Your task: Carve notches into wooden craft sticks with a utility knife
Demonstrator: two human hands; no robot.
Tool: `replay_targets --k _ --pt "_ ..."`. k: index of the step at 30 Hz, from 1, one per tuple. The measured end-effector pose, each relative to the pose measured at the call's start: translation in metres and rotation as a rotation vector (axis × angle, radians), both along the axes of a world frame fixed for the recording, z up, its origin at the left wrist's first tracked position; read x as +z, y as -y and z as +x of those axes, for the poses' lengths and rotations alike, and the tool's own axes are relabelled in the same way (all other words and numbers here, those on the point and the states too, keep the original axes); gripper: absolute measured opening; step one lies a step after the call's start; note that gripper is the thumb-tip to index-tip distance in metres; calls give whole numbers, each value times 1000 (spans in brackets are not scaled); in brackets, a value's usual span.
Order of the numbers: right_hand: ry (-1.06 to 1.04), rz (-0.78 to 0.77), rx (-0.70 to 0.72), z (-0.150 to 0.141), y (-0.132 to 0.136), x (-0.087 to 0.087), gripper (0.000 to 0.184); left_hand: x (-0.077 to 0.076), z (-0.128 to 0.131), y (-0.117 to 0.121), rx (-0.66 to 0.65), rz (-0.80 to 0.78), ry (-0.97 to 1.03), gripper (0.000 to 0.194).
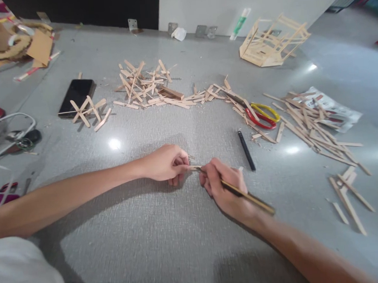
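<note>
Between the thumb and fingers of my left hand (174, 164) is a small wooden craft stick (193, 168), its free end pointing right. My right hand (223, 184) is closed around a craft knife (248, 196) with a long gold-and-black handle. The knife's dark tip meets or nearly meets the stick's end; the exact contact is too small to tell. Both hands are close together, low over the grey table (144, 246). To the right of them lies a slim black pen-like tool (247, 150).
Craft sticks (141, 87) are heaped at the back, with more sticks (316, 125) at right. Red-and-yellow-handled scissors (261, 115) lie between. Beyond stand a wooden stick frame (272, 42) and a green-labelled tube (240, 24). A phone (77, 96) and white cable (11, 116) are left.
</note>
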State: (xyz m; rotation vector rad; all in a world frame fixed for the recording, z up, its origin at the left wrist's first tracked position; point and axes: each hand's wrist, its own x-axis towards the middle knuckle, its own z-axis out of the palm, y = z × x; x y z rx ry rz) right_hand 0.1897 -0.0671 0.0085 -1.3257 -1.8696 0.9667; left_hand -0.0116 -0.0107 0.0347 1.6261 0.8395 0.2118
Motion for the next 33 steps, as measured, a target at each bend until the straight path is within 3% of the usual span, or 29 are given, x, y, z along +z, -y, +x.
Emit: replay_targets --k 5,13,17,23,26,29,31,33 --pt "-202 -143 -73 -8 -5 1 36 -2 2 1 54 -67 10 24" --pt "-68 -93 9 -7 -7 6 37 -1 2 1 59 -69 9 22" --pt "-100 -133 37 -3 -9 6 37 -1 1 0 44 -90 22 23" --pt "-313 25 -108 5 -2 -1 29 2 2 2 126 -83 74 22" --pt "-231 201 -139 11 1 2 22 11 4 6 194 8 63 23" --pt "-50 385 -204 14 1 8 14 24 5 13 299 212 115 18" --pt "-55 402 -270 14 0 12 11 33 5 19 347 385 142 16" --pt "-203 329 -298 13 -2 16 15 39 4 24 359 577 144 12"
